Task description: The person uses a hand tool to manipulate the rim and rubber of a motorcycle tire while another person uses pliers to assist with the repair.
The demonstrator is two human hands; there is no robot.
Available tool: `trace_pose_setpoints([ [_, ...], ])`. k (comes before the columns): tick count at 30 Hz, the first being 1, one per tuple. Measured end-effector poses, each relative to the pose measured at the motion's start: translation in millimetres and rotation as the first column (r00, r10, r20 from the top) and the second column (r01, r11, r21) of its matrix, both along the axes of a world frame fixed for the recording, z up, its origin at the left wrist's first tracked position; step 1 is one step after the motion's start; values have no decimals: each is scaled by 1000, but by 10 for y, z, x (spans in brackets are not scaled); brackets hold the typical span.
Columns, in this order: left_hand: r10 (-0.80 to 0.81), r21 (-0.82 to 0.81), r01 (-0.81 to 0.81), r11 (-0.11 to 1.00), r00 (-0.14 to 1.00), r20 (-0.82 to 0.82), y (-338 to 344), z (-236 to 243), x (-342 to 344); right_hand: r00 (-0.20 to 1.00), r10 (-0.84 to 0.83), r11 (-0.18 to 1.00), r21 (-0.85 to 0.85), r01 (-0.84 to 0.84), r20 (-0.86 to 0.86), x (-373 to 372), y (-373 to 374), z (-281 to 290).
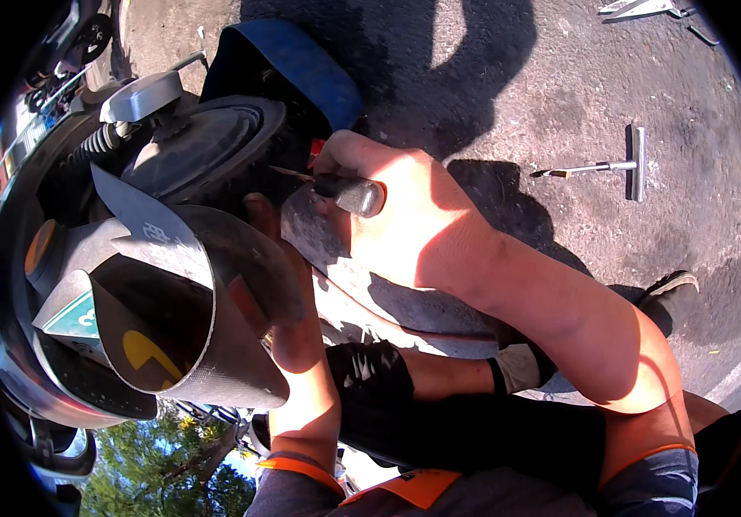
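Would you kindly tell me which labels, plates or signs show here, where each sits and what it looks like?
Plate: lower left, under the dark mudguard; green and white, tilted, partly hidden.
Yellow marking: inside the mudguard's curve, rounded, on black.
Pale marking: on the mudguard's grey upper edge, beside the left hand; small.

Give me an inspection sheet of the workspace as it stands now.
Surface: rough grey asphalt, sunlit with hard shadows.
Job's things: black scooter tyre; metal-handled tool at the tyre.
Clutter: T-handle tool lying on the asphalt; more metal tools at the top edge.
Grips: right hand closed on the tool handle; left hand beside the tyre, its grip hidden behind the dark mudguard.
Cables: nothing seen.
Surroundings: scooter bodywork, spring shock, trees at the lower edge.
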State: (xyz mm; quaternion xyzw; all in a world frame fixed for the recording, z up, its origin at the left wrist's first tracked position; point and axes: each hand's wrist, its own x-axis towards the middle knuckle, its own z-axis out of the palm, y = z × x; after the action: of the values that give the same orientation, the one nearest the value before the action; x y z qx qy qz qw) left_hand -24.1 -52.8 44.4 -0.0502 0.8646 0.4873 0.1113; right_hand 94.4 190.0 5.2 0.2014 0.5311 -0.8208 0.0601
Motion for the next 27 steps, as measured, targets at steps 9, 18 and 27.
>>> trace_pose_setpoints([
  [9,2,-4,-2,1000,1000,-19,29,17,1,998,-11,1000,-21,10,-67,21,36,-45],
  [18,8,-18,-8,1000,1000,-15,39,6,10,997,2,999,-43,-5,-83,28,75,-32],
  [27,24,-55,-22,998,999,48,49,15,58,978,49,994,108,-28,-202,-76,262,-54],
])
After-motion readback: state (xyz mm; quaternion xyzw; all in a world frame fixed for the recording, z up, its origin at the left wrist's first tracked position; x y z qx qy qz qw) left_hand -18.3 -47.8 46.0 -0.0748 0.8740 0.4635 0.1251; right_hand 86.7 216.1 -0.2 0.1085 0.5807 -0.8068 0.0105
